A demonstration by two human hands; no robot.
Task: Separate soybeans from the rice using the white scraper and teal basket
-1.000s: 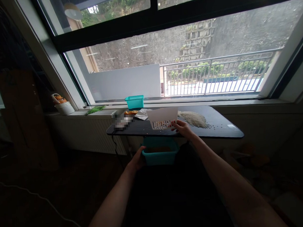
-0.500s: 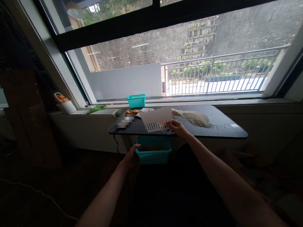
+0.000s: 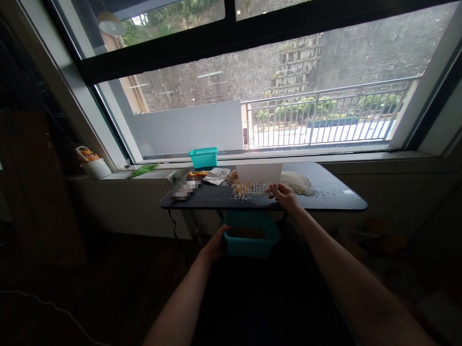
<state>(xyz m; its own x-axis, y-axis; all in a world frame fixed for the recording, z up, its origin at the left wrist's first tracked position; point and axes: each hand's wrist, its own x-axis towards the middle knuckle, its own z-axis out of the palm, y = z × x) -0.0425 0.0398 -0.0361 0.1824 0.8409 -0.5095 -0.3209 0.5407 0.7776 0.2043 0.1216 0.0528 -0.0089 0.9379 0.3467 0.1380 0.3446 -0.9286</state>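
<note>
at the near edge of the black table (image 3: 338,203), the right hand (image 3: 284,196) grips the white slotted basket (image 3: 259,175) beside the grain pile (image 3: 298,184); the left hand (image 3: 217,244) clasps the teal tub (image 3: 251,237) just below. keeping that tub snug under the edge looks wise.

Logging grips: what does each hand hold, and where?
Left hand holds the teal tub by its left end; right hand holds the white slotted basket by its near right corner.
</note>
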